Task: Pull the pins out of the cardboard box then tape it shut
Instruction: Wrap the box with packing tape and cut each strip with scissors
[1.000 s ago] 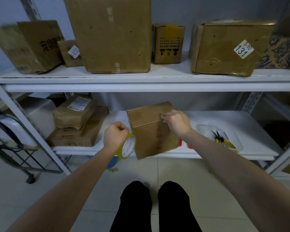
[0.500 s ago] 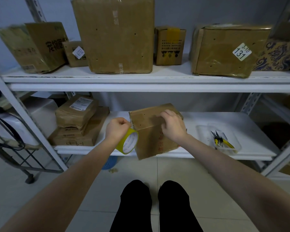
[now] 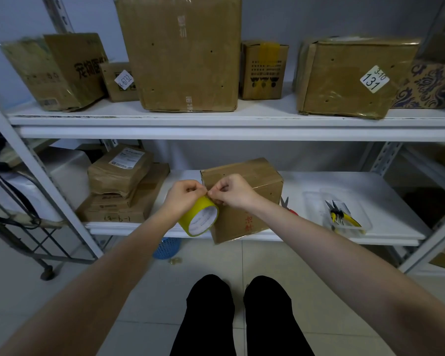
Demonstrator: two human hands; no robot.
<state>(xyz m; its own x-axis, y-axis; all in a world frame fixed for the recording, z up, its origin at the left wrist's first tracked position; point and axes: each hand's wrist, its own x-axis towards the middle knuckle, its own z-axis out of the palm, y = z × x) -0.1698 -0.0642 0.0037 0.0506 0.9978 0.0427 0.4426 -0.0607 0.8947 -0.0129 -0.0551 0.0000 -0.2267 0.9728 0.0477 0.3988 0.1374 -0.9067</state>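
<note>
The box [image 3: 257, 183] stands on the lower shelf [image 3: 385, 201]. Tape roll [image 3: 199, 218]: at its front left. Parcels [image 3: 118, 176]: farther left. Tray [image 3: 316, 209]: right.

You face a white rack whose upper shelf [image 3: 242, 122], across the top of the frame, carries a row of cardboard boxes: the largest box [image 3: 183, 55] stands upper middle, and a labelled box [image 3: 350, 78] marked 131 stands upper right. On the lower shelf [image 3: 396, 206], mid-frame, the cardboard box [image 3: 257, 181] stands at the front edge. A stack of brown parcels [image 3: 118, 191] lies to its left, and to its right are red-handled scissors [image 3: 285, 204] just beside it and a clear tray [image 3: 314, 204] farther right.
</note>
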